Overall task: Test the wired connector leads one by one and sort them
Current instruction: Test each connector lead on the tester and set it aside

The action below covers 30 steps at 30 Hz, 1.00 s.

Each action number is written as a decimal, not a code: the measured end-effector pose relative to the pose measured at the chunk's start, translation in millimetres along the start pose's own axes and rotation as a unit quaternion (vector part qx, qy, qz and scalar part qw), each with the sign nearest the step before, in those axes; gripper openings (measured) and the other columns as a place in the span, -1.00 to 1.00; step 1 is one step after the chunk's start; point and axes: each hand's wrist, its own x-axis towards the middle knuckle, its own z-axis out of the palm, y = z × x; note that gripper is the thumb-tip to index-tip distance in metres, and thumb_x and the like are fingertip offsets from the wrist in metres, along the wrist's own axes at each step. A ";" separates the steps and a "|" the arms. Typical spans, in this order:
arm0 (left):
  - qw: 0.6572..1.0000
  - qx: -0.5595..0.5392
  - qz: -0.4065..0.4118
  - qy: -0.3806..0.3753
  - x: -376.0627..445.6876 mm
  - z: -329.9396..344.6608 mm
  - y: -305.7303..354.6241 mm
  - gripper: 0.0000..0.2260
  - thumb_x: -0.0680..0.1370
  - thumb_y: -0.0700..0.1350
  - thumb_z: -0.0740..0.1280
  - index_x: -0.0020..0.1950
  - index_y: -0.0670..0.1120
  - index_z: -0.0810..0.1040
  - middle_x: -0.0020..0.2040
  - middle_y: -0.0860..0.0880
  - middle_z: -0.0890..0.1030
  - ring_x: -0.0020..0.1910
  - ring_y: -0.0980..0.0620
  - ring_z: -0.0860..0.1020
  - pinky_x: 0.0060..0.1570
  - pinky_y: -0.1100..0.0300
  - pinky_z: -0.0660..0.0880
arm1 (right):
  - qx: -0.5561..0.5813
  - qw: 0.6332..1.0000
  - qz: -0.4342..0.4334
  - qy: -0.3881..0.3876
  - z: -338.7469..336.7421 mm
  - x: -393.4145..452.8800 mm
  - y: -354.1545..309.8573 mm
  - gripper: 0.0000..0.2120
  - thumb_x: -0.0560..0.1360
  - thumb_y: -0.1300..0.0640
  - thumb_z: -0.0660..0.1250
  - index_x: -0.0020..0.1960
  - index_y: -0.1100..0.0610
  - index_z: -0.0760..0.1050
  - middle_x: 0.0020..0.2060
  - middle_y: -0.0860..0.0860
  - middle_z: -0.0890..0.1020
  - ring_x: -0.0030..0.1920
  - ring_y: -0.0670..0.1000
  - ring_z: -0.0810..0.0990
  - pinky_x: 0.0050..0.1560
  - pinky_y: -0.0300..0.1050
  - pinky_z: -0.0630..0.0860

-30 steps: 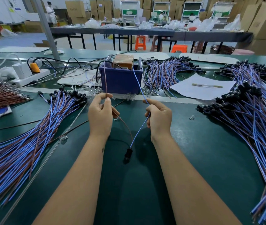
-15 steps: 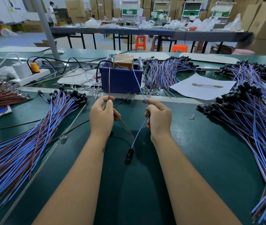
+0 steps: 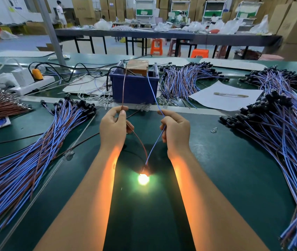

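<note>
Lead piles (image 3: 26, 160) (image 3: 280, 142) flank open green mat (image 3: 144, 214).

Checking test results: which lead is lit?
The lead between both hands, its end glowing on the mat; the heaps left and right stay dark.

brown wire (image 3: 123, 91), blue wire (image 3: 153, 95), navy bin (image 3: 135, 88)

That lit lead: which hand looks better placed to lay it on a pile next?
Hard to call. The left hand pinches the brown wire, the right hand the blue; piles lie on both sides.
</note>
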 end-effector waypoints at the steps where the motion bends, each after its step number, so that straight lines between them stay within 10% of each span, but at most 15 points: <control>1: 1.000 -0.001 -0.001 0.000 -0.1 0.0 -0.1 -0.84 0.64 -0.16 0.18 0.08 -0.07 0.56 -0.47 -0.02 0.57 -0.44 0.05 0.56 -0.41 0.25 0.51 | -0.001 1.000 0.000 0.000 -0.1 -0.1 0.0 -0.66 0.45 0.36 0.21 -0.12 0.03 0.68 -0.51 -0.01 0.42 -0.57 -0.09 0.29 -0.57 -0.28 0.23; 30: 1.000 0.007 0.009 -0.006 -2.1 -0.5 1.8 -0.84 0.64 -0.17 0.19 0.09 -0.08 0.56 -0.45 0.00 0.58 -0.41 0.09 0.56 -0.39 0.29 0.52 | -0.086 0.992 -0.091 -0.008 2.4 -2.5 4.1 -0.64 0.45 0.36 0.22 -0.13 -0.05 0.64 -0.50 -0.10 0.41 -0.48 -0.09 0.31 -0.42 -0.21 0.29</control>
